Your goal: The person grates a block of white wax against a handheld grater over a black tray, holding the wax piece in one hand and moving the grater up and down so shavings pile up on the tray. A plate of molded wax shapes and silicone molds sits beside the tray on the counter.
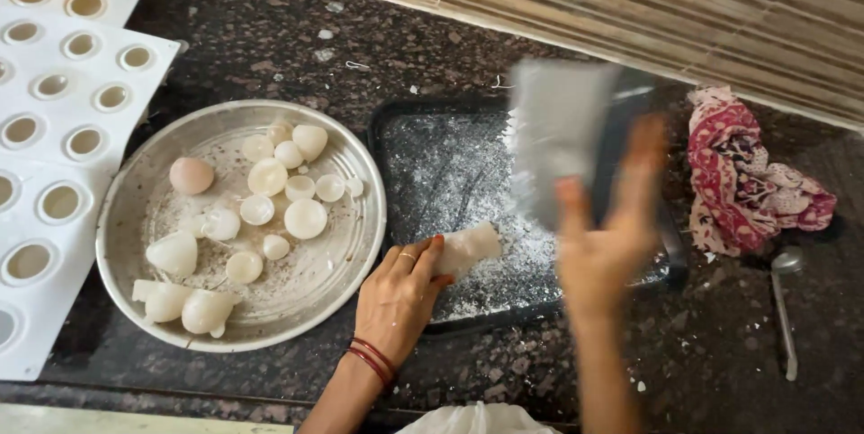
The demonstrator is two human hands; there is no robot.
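While my left hand [396, 295] pins a white wax lump [468, 248] against the black tray [396, 142], fingers pressed together around its near end, my right hand [605, 236] is up over the tray's right side, a blur. It grips a flat grey scraper [558, 137], thumb on the near face, fingers behind; how tight, I cannot tell through the smear. White shavings [450, 173] dust the tray floor. Just left of the tray, the round steel plate [342, 281] holds pale domes [306, 218] and one pinkish ball [191, 175]. White moulds [63, 128] lie at the far left, a red patterned cloth [742, 178] and a spoon [785, 308] at the right, all on dark speckled stone [270, 47].
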